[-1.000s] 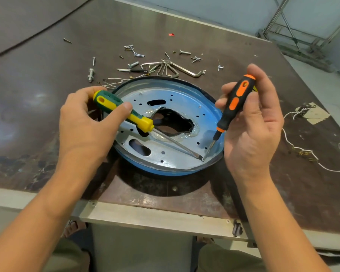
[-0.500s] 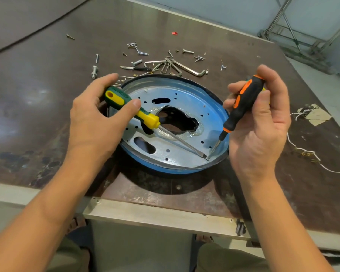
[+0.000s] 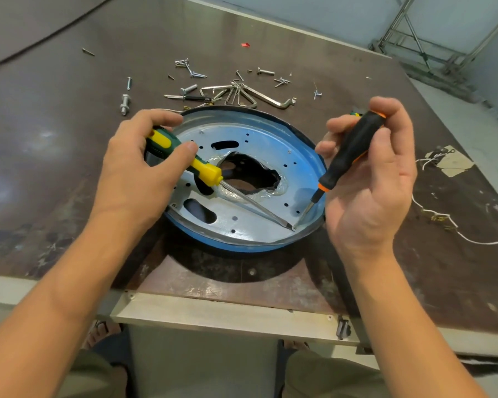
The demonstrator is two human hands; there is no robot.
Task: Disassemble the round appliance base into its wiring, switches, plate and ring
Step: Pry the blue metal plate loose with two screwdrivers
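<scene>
A dark brown worktable (image 3: 55, 145) fills most of the view, its top scuffed and blotched, with soft pale glare on the left part. A pale metal strip (image 3: 213, 311) edges the near side, and 1 small dark latch (image 3: 342, 328) hangs under it. Behind the far edge stands a plain light grey-blue wall (image 3: 299, 12). At the upper right a metal tube frame (image 3: 423, 57), possibly a rack's legs, rests on a pale floor (image 3: 472, 104). The light is even and soft.
</scene>
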